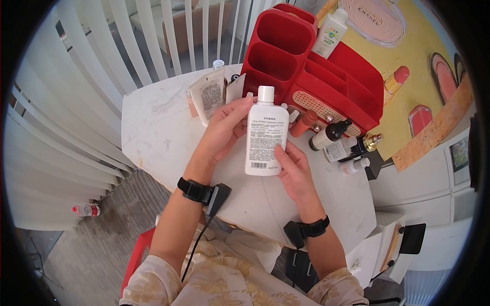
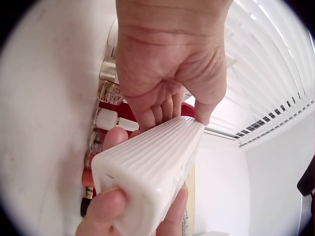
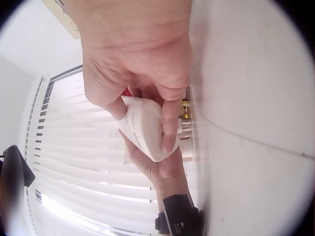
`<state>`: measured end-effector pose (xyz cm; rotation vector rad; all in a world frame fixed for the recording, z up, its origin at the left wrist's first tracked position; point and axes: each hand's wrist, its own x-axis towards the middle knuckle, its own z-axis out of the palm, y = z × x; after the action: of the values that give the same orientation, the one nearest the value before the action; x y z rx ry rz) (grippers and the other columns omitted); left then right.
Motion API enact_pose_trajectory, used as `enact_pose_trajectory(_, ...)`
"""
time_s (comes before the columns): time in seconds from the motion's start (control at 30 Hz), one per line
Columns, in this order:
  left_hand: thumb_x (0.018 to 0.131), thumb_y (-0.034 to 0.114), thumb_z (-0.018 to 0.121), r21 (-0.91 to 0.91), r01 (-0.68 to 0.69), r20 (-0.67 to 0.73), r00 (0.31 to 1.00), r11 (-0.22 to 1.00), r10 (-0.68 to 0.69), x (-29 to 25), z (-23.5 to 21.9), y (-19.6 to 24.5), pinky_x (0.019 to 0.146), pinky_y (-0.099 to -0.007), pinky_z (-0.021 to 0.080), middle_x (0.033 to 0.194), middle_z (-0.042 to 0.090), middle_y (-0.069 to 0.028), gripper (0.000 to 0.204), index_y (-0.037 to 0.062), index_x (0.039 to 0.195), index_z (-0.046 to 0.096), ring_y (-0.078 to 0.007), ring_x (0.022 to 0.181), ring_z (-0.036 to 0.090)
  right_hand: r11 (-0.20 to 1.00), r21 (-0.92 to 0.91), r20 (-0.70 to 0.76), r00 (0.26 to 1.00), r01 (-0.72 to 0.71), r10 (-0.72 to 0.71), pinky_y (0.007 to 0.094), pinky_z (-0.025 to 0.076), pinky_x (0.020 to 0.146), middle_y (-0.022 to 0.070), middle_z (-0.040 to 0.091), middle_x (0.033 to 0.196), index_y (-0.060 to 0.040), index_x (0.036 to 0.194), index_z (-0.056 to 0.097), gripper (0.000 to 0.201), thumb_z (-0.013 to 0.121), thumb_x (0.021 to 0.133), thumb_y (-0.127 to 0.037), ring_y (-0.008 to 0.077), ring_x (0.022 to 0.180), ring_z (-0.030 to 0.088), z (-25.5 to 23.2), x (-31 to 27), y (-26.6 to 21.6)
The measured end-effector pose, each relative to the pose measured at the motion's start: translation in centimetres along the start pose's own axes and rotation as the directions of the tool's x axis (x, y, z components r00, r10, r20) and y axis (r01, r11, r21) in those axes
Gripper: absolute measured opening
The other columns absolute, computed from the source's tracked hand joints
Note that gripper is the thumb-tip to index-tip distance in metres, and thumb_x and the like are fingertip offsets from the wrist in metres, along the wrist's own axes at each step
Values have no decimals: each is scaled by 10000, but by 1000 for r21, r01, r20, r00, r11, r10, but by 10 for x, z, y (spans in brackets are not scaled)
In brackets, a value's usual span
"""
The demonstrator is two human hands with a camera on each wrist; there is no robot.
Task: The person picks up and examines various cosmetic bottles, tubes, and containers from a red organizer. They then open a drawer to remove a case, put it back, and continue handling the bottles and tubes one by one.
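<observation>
A white lotion bottle is held upright over the table, its white cap on and its printed label with a barcode facing me. My left hand grips its upper left side, thumb near the shoulder. Lower down on the right, my right hand holds it with the thumb across the label's edge. In the left wrist view the ribbed side of the bottle shows, with right-hand fingers around its base. The right wrist view shows the bottle's base between thumb and fingers.
A red organizer stands at the back, a white-green bottle in it. Tubes stand left of the bottle. Several small bottles, including a dark one, line the right side of the marble table. White blinds hang at left.
</observation>
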<state>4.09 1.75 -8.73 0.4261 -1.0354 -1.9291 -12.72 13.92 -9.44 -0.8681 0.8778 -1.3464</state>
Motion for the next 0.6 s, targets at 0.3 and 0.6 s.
enact_pose_trajectory(0.3,988,502,629,200,40,174,982,979,-76,-4,2,-2,1104,-362,440,1349,634,-82,669,39,1458,518,-182,1236,605,971,197,144,983,-139,111,330,569,585,124,701,1064,-43,1367,525,549,333,1098,-482,256,806,744,-5,-2,-4)
enact_pose_trajectory(0.6,899,319,791,216,41,247,964,976,-96,-5,3,-1,1084,-333,447,1293,661,-64,653,11,1419,545,-146,1183,615,842,466,414,908,-271,63,291,426,430,159,612,874,52,1326,505,819,233,1046,-667,207,551,584,-9,4,-1)
